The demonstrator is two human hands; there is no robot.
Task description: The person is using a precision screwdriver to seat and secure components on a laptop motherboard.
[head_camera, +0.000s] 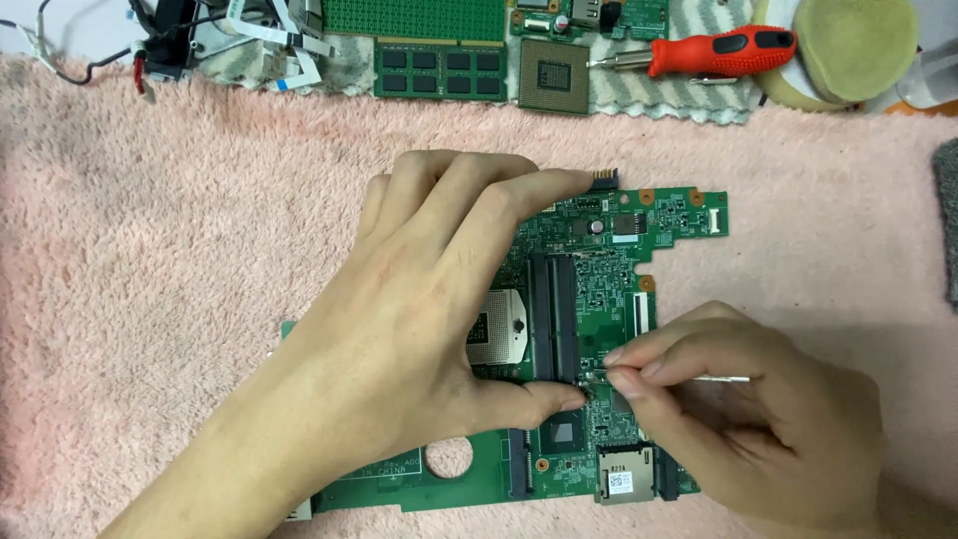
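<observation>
Two hands work one green circuit board [599, 299] lying flat on the pink fleece [150, 299] at centre. I spread my left hand [419, 329] across it, thumb at 6 o'clock, pinning it steady, while my right hand [738, 399] pinches a thin metal tool [723, 378], tip touching the board's middle

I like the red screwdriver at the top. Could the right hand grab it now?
Probably not right away: the right hand already pinches a thin metal tool at the green circuit board. The red screwdriver lies uncovered, though.
</observation>
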